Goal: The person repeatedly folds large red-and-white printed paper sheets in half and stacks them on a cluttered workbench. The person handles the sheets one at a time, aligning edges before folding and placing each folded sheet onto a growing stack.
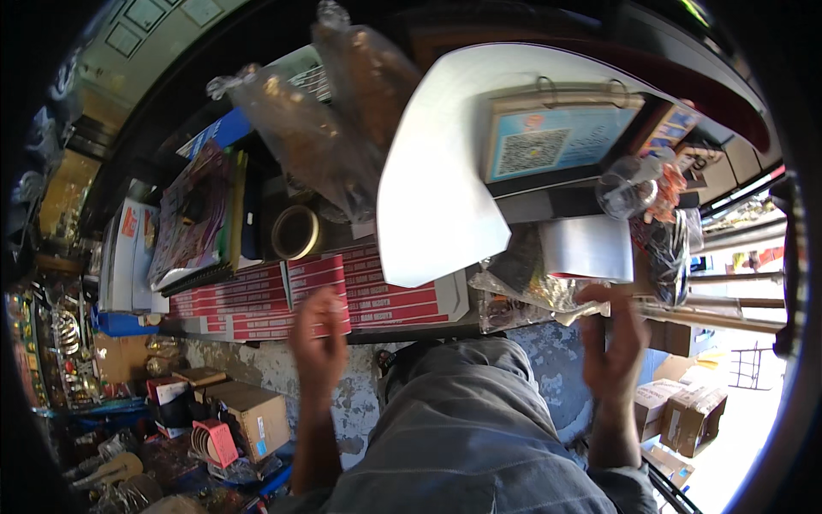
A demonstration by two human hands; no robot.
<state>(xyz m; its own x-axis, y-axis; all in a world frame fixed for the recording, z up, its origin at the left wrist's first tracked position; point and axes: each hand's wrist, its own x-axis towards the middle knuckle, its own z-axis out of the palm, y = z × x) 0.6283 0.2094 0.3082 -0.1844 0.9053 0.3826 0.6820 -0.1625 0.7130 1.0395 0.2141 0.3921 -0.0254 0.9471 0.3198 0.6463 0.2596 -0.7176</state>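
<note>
My left hand (pixel 318 343) is closed, its fingers curled in front of red and white printed cartons (pixel 257 291) at the counter's front edge. Whatever its fingers hold, if anything, cannot be made out. On the right, my right hand (pixel 618 343) pinches the edge of a crinkled clear plastic bag (pixel 531 295), with its fingers bent round the corner. Dark contents show faintly through the bag. Just behind it lies a curled silvery-white sheet (pixel 586 248). A large white sheet (pixel 437 188) bends up over the middle of the counter.
A tape roll (pixel 295 232) lies behind the cartons. Stacked booklets (pixel 197 214) and bulky plastic bags (pixel 300 128) stand back left. A ring-bound stand with a printed code (pixel 561 141) and a clear cup (pixel 623 190) are back right. Cardboard boxes (pixel 693 420) sit low on the right.
</note>
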